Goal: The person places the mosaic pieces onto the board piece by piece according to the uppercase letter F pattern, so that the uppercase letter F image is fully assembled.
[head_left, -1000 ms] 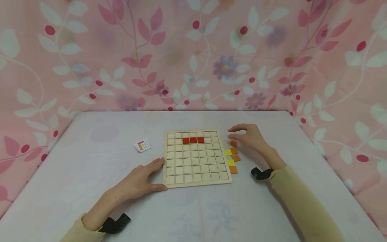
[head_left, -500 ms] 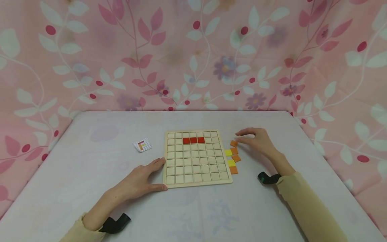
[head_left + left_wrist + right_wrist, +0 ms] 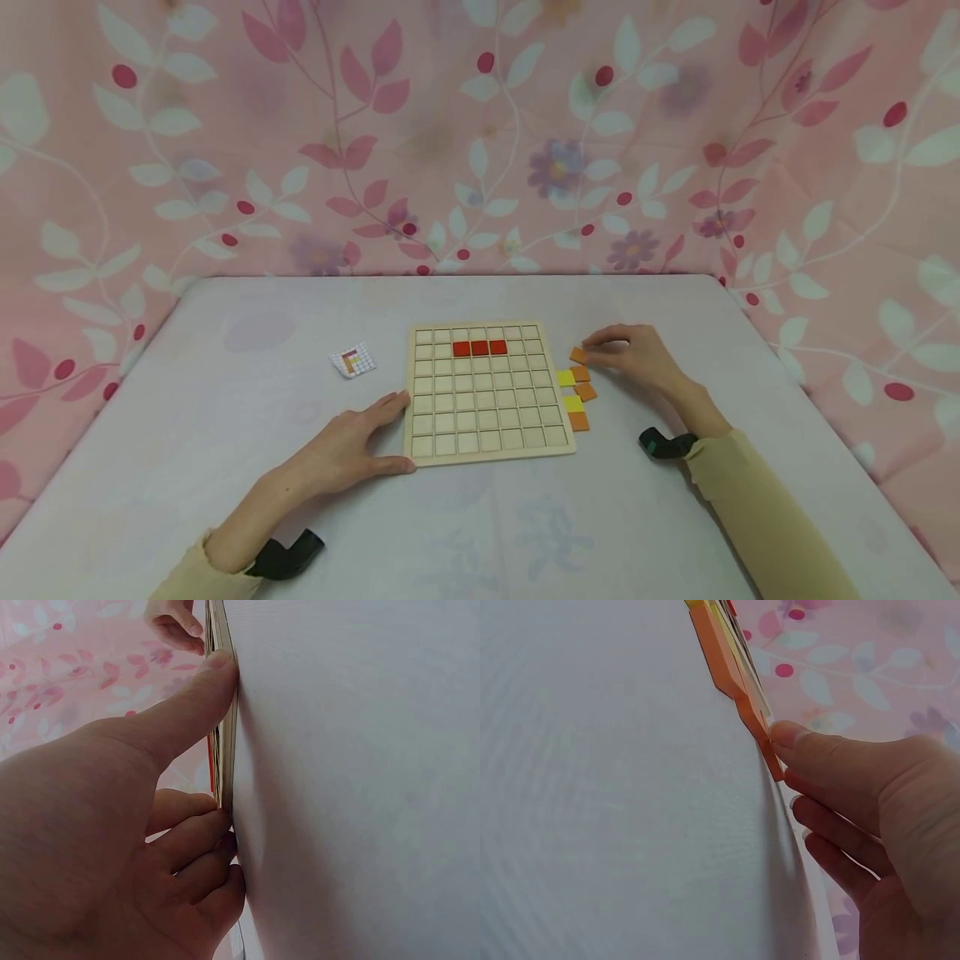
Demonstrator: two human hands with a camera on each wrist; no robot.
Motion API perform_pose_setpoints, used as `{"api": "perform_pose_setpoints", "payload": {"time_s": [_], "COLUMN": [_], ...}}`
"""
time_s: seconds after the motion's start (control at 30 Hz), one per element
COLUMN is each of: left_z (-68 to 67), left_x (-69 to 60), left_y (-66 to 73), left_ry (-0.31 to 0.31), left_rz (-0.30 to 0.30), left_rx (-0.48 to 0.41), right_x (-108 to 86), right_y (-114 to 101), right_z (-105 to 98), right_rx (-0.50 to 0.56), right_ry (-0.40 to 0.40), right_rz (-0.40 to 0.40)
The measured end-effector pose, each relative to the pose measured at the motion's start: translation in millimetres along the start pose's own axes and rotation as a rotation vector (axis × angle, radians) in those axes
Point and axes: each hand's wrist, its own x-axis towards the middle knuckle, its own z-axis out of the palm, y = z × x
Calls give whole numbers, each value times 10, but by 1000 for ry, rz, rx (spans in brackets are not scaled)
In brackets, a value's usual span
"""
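Observation:
A square wooden grid board (image 3: 487,392) lies on the table with three red tiles (image 3: 480,348) in a row near its far edge. My left hand (image 3: 341,446) touches the board's left side, the thumb near the front corner and the fingers farther up the edge. Just off the board's right side, my right hand (image 3: 637,354) pinches the farthest orange tile (image 3: 578,356) between thumb and index finger. That orange tile (image 3: 775,761) sits low at the tabletop in the right wrist view. More orange tiles (image 3: 585,391) and two yellow tiles (image 3: 574,404) lie beside it.
A small paper card (image 3: 352,360) printed with a coloured grid pattern lies left of the board. The white-covered table (image 3: 480,533) meets a pink floral cloth (image 3: 450,133) at the back. Black wrist devices (image 3: 663,443) are on both arms.
My right hand moved right, away from the board's edge, then lowered onto the farthest orange tile, and its thumb and index finger closed in on it. The left hand stayed where it was.

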Motion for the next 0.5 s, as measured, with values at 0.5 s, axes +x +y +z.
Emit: {"api": "perform_pose_setpoints", "payload": {"time_s": [0.5], "left_z": [4], "left_x": [0], "left_y": [7], "left_ry": [4], "left_rz": [-2], "left_rx": [3], "right_x": [-8], "right_y": [-12], "right_z": [21], "right_rx": [-2], "right_ry": [-4], "right_rz": [-20]}}
